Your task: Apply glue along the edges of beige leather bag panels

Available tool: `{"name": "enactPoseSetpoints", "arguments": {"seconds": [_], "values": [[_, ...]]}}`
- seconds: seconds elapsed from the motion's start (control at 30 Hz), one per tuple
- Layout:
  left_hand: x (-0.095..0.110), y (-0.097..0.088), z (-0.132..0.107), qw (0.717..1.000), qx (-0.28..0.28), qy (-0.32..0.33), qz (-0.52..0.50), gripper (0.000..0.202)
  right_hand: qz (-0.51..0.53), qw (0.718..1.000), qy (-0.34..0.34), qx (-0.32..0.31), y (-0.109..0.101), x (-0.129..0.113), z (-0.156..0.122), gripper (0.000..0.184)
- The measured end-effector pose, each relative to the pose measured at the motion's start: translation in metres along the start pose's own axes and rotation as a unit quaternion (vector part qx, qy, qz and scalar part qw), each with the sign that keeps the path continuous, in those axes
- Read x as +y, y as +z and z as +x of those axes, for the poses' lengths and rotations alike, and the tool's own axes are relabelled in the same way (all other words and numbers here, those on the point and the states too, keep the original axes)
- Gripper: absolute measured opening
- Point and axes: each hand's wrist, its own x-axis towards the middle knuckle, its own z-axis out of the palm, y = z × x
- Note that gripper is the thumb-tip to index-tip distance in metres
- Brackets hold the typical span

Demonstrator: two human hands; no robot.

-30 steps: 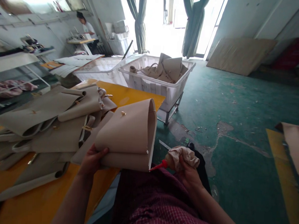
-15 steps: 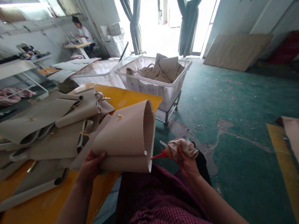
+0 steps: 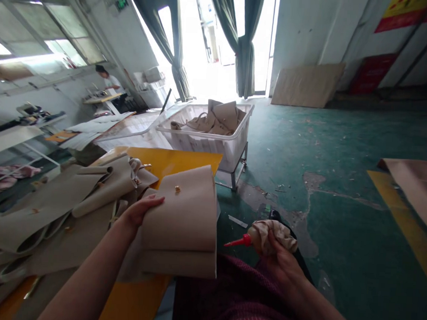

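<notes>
My left hand (image 3: 139, 212) grips the left edge of a folded beige leather bag panel (image 3: 181, 220) with a small gold stud, thumb on top. The panel rests over the near edge of the yellow table (image 3: 170, 160). My right hand (image 3: 278, 252) is closed round a glue bottle (image 3: 263, 234) wrapped in a beige rag; its red nozzle points left toward the panel's right edge and stops just short of it. Both hands hover above my lap, which is covered in dark red checked cloth.
A heap of beige leather pieces (image 3: 64, 204) covers the table's left side. A white plastic bin on a wheeled frame (image 3: 214, 141) holds more pieces beyond the table. A person (image 3: 108, 80) works at a far bench. Green floor stretches to the right, with another yellow board (image 3: 400, 213).
My left hand has slid up from the panel's lower corner to its left edge and the panel now lies flatter. The nozzle has drawn away from its edge. The camera has tilted up.
</notes>
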Motion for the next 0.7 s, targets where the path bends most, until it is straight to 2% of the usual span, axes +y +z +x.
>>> {"name": "enactPoseSetpoints", "arguments": {"seconds": [0.1,0.17,0.3,0.37,0.4,0.43,0.5,0.57,0.7], "values": [[0.034,0.017,0.019,0.998,0.042,0.054,0.017,0.049,0.005,1.000,-0.008,-0.001,0.002,-0.009,0.007,0.062],[0.064,0.024,0.022,0.992,0.066,0.105,0.021,0.045,-0.001,1.000,-0.030,0.000,0.005,-0.018,0.013,0.056],[0.128,0.024,0.007,0.978,0.061,0.199,0.028,0.039,0.007,0.998,-0.068,0.004,0.014,-0.040,0.024,0.050],[0.146,0.020,-0.004,0.966,0.060,0.252,0.026,0.037,0.024,0.996,-0.081,0.004,0.018,-0.049,0.029,0.054],[0.146,0.017,-0.008,0.959,0.063,0.276,0.017,0.038,0.031,0.996,-0.087,0.001,0.019,-0.053,0.031,0.056],[0.140,0.013,-0.011,0.953,0.069,0.294,0.004,0.040,0.034,0.995,-0.091,-0.005,0.021,-0.055,0.033,0.057],[0.110,0.007,-0.011,0.949,0.091,0.299,-0.035,0.049,0.032,0.994,-0.099,-0.017,0.022,-0.058,0.036,0.056],[0.059,0.002,-0.005,0.959,0.116,0.252,-0.063,0.061,0.029,0.994,-0.103,-0.023,0.023,-0.058,0.038,0.049],[-0.051,-0.005,0.013,0.977,0.138,0.151,-0.064,0.065,0.031,0.996,-0.089,0.002,0.029,-0.052,0.040,0.039]]}}
